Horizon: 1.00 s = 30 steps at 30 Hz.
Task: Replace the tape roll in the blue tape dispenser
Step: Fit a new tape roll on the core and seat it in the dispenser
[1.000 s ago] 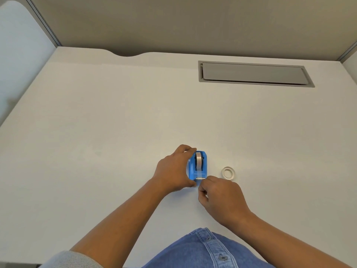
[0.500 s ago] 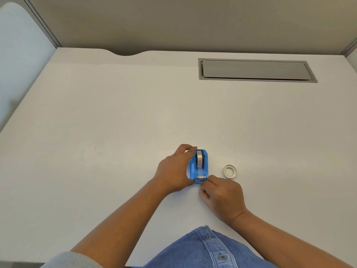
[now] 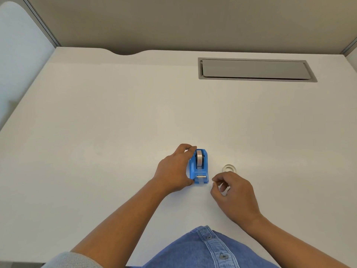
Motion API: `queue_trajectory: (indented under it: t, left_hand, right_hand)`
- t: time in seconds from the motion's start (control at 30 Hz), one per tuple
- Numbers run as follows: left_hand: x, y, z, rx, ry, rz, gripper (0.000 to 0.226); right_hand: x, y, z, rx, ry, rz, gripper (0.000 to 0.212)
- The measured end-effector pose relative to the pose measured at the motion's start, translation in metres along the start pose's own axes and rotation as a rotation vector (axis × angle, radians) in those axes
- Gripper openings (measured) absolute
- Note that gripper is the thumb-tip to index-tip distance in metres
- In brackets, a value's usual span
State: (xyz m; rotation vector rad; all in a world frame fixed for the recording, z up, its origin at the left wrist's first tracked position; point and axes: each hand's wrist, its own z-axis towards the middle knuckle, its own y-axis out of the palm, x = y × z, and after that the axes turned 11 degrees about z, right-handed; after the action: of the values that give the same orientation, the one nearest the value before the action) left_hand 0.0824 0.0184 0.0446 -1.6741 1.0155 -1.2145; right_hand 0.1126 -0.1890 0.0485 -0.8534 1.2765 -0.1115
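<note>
The blue tape dispenser (image 3: 193, 172) stands on the white desk (image 3: 116, 132), its cutter end toward me. A tape roll (image 3: 199, 159) sits upright in its cradle, with tape running down to the cutter. My left hand (image 3: 173, 171) grips the dispenser's left side, the index finger over its far end. My right hand (image 3: 235, 194) hovers just right of the dispenser, apart from it, thumb and index fingertip pinched together; whether anything is between them is too small to tell. A small clear-white tape ring (image 3: 229, 168) lies flat on the desk just beyond my right hand.
A grey cable hatch (image 3: 255, 69) is set into the desk at the back right. Partition walls border the desk at the back and the left. A curved notch (image 3: 125, 53) cuts the desk's back edge. My denim shirt (image 3: 208, 248) fills the bottom of the view.
My right hand has left the dispenser's cutter end and moved right, fingers still pinched. The left hand and the dispenser have stayed in place.
</note>
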Motion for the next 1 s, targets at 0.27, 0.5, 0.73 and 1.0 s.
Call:
queue_trajectory:
  t: [0.27, 0.5, 0.73, 1.0]
  left_hand:
    - [0.001, -0.002, -0.001, 0.006, 0.008, 0.001, 0.098]
    - [0.001, -0.003, -0.001, 0.010, 0.006, -0.009, 0.099]
    - [0.002, -0.001, -0.001, 0.014, 0.007, -0.001, 0.099]
    - [0.003, -0.001, -0.003, 0.031, 0.013, -0.030, 0.095]
  right_hand:
    - [-0.017, 0.008, 0.025, -0.037, 0.192, 0.199, 0.018]
    - [-0.015, 0.010, 0.031, -0.139, 0.104, 0.014, 0.018]
    - [-0.010, 0.014, 0.029, -0.158, -0.001, -0.108, 0.024]
    - [-0.010, 0.021, 0.035, -0.205, -0.006, -0.120, 0.043]
